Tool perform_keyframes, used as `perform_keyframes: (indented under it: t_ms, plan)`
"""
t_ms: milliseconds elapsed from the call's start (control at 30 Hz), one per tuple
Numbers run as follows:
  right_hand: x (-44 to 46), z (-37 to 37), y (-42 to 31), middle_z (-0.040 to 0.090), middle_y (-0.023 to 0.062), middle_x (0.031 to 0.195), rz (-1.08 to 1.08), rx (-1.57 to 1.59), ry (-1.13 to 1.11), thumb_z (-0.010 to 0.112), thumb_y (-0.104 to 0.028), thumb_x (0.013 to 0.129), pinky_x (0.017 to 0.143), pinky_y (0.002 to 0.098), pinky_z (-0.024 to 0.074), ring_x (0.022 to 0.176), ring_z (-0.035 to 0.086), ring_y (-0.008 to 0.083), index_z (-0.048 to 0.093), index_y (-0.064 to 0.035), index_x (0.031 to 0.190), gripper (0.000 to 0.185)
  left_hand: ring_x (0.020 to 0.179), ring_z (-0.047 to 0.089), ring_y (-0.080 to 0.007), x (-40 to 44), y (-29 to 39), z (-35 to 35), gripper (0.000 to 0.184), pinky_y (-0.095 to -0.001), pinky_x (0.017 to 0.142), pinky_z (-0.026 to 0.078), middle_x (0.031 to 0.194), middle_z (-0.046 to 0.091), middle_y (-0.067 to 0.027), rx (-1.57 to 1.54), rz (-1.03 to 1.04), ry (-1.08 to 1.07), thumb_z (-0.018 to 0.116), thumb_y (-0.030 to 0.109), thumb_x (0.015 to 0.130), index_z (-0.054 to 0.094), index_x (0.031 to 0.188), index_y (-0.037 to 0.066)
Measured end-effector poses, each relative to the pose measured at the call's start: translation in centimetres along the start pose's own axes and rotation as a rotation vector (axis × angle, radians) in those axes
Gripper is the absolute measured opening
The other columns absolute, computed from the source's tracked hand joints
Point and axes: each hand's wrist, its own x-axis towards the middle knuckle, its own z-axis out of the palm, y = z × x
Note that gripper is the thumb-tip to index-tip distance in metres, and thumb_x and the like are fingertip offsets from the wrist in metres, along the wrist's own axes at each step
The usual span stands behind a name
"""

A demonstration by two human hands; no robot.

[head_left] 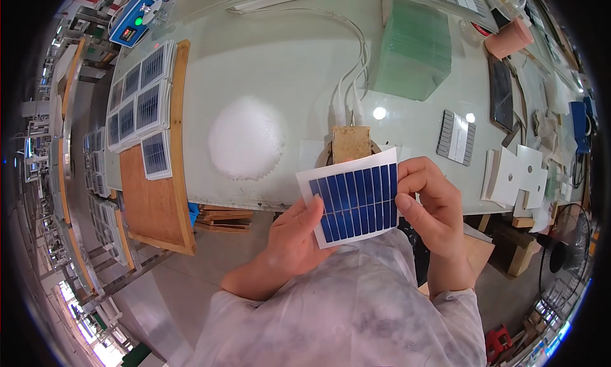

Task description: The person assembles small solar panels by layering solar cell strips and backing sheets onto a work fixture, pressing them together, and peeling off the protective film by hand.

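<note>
A small solar panel [354,201], blue cell strips on a white backing sheet, is held tilted up in front of my body. My left hand [294,236] grips its left edge, the thumb lying on the front face. At the right edge, my right hand [433,205] pinches the panel between thumb and fingers. Just behind the panel's top edge sits a tan metal block [351,143] with white cables [344,90] running into it. A round white pad [247,138] lies on the table to the left.
Stacks of solar panels [147,106] stand on a wooden board [149,198] at the left. A pile of greenish glass sheets [412,49] rises at the back. Cell strips [456,137], a phone [501,93] and a pink cup [509,39] are at the right; a fan [563,256] stands below.
</note>
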Motion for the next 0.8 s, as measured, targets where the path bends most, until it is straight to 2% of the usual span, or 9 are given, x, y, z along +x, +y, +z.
perform_keyframes:
  t_ms: [367, 500, 567, 800]
  plan:
    - [0.08, -0.12, 0.18, 0.055, 0.0058, 0.093, -0.01, -0.01, 0.028, 0.059, -0.001, 0.077, 0.061, 0.0212, 0.036, 0.075, 0.046, 0.0097, 0.058, -0.0023, 0.081, 0.004, 0.118, 0.044, -0.024, 0.22, -0.03, 0.13, 0.046, -0.0398, 0.097, 0.036, 0.129, 0.043, -0.0133, 0.022, -0.022, 0.0, 0.032, 0.027, 0.096, 0.027, 0.132, -0.001]
    - [0.13, -0.21, 0.08, 0.055, 0.0052, 0.094, -0.022, -0.026, 0.031, 0.059, -0.001, 0.077, 0.062, 0.0215, 0.0366, 0.076, 0.046, 0.0099, 0.058, -0.0029, 0.08, 0.003, 0.117, 0.045, -0.024, 0.46, -0.09, -0.17, 0.046, -0.0399, 0.097, 0.036, 0.128, 0.044, -0.0133, 0.028, -0.024, -0.06, 0.033, 0.027, 0.096, 0.027, 0.132, -0.001]
    - [0.13, -0.14, -0.47, 0.051, 0.0065, 0.095, -0.005, -0.029, 0.022, 0.057, -0.003, 0.079, 0.065, 0.0211, 0.0357, 0.077, 0.045, 0.0094, 0.056, -0.0003, 0.078, 0.003, 0.118, 0.045, -0.0277, 0.46, -0.09, 0.07, 0.046, -0.0429, 0.098, 0.036, 0.128, 0.045, -0.0155, 0.064, -0.009, -0.007, 0.03, 0.029, 0.096, 0.028, 0.132, 0.0]
    - [-0.23, -0.37, -0.55, 0.051, 0.0066, 0.095, 0.003, -0.039, 0.037, 0.057, -0.002, 0.079, 0.064, 0.0212, 0.036, 0.077, 0.045, 0.009, 0.056, 0.0002, 0.078, 0.003, 0.118, 0.045, -0.028, 0.61, -0.36, 0.33, 0.047, -0.0427, 0.099, 0.036, 0.128, 0.044, -0.0163, 0.111, -0.009, -0.018, 0.028, 0.03, 0.096, 0.029, 0.131, -0.001]
